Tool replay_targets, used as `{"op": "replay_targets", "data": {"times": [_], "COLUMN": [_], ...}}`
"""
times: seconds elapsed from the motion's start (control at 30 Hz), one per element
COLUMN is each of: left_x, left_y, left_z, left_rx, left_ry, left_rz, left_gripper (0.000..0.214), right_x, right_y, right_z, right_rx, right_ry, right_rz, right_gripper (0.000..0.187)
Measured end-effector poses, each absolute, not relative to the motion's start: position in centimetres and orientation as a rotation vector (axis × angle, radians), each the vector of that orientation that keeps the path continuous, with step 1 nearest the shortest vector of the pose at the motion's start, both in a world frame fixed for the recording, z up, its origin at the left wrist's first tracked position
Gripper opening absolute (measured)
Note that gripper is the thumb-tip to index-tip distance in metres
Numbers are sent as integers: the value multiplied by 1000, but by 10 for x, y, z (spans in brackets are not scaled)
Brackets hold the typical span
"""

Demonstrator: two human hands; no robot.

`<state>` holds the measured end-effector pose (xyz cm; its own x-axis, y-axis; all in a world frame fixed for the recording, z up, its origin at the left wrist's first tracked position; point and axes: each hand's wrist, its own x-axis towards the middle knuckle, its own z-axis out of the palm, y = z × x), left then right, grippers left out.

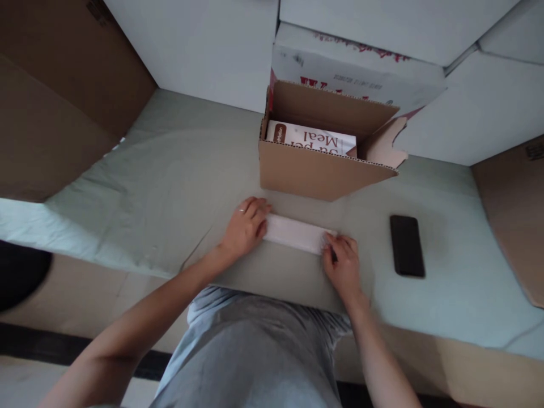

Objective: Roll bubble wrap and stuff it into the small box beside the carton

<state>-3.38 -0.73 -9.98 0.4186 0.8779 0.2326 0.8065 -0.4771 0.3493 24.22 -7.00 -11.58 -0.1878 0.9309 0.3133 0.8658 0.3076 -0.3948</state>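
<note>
A small flat white packet [295, 233] lies on the pale green table cover [161, 187] just in front of me. My left hand [245, 228] rests on the packet's left end with its fingers curled over it. My right hand [342, 263] pinches the packet's right end. Just beyond the packet stands an open brown cardboard box [317, 170], with a white pack printed "Meal" [312, 140] inside it.
A black phone [407, 245] lies face down to the right of my right hand. Large brown cartons [59, 96] stand at the left and at the far right [516, 209]. White boxes [357, 68] are stacked against the back.
</note>
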Motion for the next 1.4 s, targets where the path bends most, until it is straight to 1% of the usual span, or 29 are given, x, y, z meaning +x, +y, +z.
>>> {"op": "replay_targets", "data": {"times": [0.07,0.2,0.27,0.3,0.37,0.43,0.5,0.63,0.73,0.8,0.9,0.97,1.13,1.27,1.4], "left_x": [-33,-32,-31,-31,-29,-26,-20,-14,-21,-28,-30,-26,-13,-12,-11], "left_y": [-7,-18,-28,-34,-47,-59,-70,-88,-93,-92,-88,-85,-79,-80,-81], "left_z": [-96,-86,-82,-80,-79,-79,-79,-76,-75,-77,-82,-87,-99,-103,-102], "left_rx": [2512,2439,2359,2294,2117,1922,1767,1628,1802,2085,2499,2632,2661,2620,2493], "left_ry": [1415,1476,1511,1526,1531,1481,1406,1250,1219,1148,906,818,771,769,806], "left_rz": [471,254,183,164,188,286,415,535,612,647,477,333,181,258,344], "left_gripper": [33,27,29,33,46,56,57,53,46,50,62,59,48,46,42], "right_x": [243,240,233,227,212,197,186,186,197,202,205,206,211,217,215], "right_y": [-68,-68,-74,-79,-91,-102,-110,-116,-118,-120,-122,-123,-127,-130,-127], "right_z": [-115,-103,-96,-93,-90,-92,-97,-111,-115,-114,-109,-107,-106,-104,-100], "right_rx": [-1604,-1647,-1604,-1563,-1461,-1367,-1329,-1302,-1213,-1164,-1133,-1129,-1131,-1122,-1197], "right_ry": [-2082,-1976,-1979,-2020,-2166,-2308,-2350,-2220,-2185,-2176,-2159,-2150,-2156,-2202,-2049], "right_rz": [171,117,127,167,310,465,544,519,554,594,641,650,660,735,829], "right_gripper": [36,40,43,45,50,56,59,54,50,46,41,39,43,46,38]}}
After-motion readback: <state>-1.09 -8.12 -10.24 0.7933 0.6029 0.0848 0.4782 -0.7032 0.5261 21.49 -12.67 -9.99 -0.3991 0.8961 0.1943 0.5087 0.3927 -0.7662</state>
